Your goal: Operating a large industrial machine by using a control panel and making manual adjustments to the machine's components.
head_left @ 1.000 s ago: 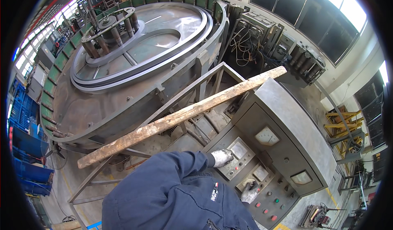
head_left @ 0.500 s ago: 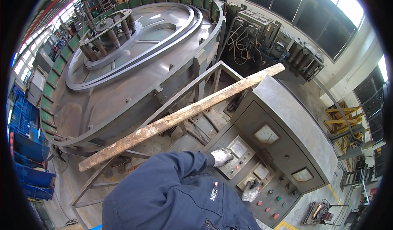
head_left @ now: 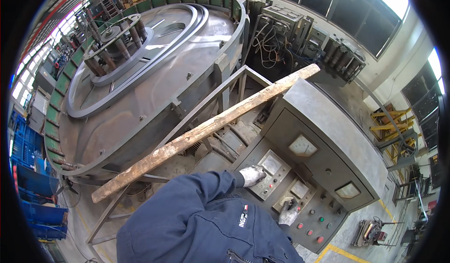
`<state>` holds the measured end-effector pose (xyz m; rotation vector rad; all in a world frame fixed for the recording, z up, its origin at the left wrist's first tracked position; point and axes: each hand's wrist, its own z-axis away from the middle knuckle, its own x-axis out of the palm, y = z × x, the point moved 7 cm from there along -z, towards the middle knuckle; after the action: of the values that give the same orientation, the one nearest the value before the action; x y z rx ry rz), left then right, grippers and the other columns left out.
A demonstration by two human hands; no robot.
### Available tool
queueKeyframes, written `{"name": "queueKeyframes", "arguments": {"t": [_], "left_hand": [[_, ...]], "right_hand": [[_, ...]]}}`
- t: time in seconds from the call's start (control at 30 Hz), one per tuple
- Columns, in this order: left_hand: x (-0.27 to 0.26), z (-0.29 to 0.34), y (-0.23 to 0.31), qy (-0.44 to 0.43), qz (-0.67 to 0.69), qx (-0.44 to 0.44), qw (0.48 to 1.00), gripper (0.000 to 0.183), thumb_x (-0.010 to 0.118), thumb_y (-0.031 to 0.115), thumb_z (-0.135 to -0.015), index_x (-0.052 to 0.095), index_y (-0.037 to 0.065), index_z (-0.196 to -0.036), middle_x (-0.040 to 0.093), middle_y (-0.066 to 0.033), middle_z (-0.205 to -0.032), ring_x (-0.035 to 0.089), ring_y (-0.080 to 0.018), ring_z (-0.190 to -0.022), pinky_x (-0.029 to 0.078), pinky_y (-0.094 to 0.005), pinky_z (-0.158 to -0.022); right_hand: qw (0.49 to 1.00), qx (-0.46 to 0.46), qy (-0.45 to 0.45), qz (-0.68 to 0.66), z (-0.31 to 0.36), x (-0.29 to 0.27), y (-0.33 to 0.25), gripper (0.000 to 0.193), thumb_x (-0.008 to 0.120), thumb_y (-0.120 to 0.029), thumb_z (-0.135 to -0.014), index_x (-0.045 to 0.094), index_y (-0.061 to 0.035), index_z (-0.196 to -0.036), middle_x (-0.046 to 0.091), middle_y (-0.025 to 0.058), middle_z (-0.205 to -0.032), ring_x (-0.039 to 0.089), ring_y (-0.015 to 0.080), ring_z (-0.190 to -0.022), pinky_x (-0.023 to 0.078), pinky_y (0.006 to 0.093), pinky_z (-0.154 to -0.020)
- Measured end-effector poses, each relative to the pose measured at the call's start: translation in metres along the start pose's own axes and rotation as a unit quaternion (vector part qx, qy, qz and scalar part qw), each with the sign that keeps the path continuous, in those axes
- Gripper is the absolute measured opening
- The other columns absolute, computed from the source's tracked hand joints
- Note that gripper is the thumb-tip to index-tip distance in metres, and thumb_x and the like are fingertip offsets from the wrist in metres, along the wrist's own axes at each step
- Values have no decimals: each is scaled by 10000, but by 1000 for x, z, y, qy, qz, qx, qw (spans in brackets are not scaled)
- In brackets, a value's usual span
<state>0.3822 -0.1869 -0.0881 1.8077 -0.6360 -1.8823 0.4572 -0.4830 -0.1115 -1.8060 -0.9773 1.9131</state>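
Observation:
At the sloping grey control panel [head_left: 269, 216], both my hands wear whitish work gloves. My left hand [head_left: 252, 175] is curled at the lower edge of the upper meter unit [head_left: 271, 163]. Its fingertips hide whatever they touch there. Closer to me, my right hand [head_left: 288, 214] has its fingers bent together over a small dark knob at the lower meter unit [head_left: 298, 188]. Coloured push buttons [head_left: 320, 239], red and green, sit beside the right hand. Two dial gauges show on the upright face, one a white-faced gauge [head_left: 303, 146].
A long rough wooden beam [head_left: 206, 132] lies across a metal frame [head_left: 112, 214] and reaches the panel's far corner. Behind it stands a large round machine with a green-ribbed wall [head_left: 54, 122] and a ring-shaped plate [head_left: 140, 78] inside. Cables [head_left: 266, 47] hang at the back.
The ring-shaped plate has turned counterclockwise inside the round machine. My view has shifted slightly. Both hands stay at the same meter units, with the right fingers slightly higher.

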Motion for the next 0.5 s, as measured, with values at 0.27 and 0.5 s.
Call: {"name": "queueKeyframes", "arguments": {"t": [0.27, 0.5], "left_hand": [[-7, 2, 5, 14, 3, 4, 1000, 162, 727, 98, -821, 684, 67, -974, 641, -215, -1058, 667, -415, -1026, 546, -517, -879], [-4, -1, 5, -18, -15, 4, 1000, 223, 722, 117, -846, 680, 73, -1060, 634, -201, -1058, 666, -412, -1011, 543, -512, -869]], "right_hand": [[1000, -11, 8, 24, 0, 0, 4, 406, 702, -199, -954, 650, 2, -1303, 716, 230, -1198, 698, 371, -1103, 551, 434, -972], [1000, 4, 11, 15, 2, -6, -8, 396, 702, -183, -960, 654, 22, -1295, 721, 234, -1197, 700, 371, -1118, 542, 436, -1000]]}}
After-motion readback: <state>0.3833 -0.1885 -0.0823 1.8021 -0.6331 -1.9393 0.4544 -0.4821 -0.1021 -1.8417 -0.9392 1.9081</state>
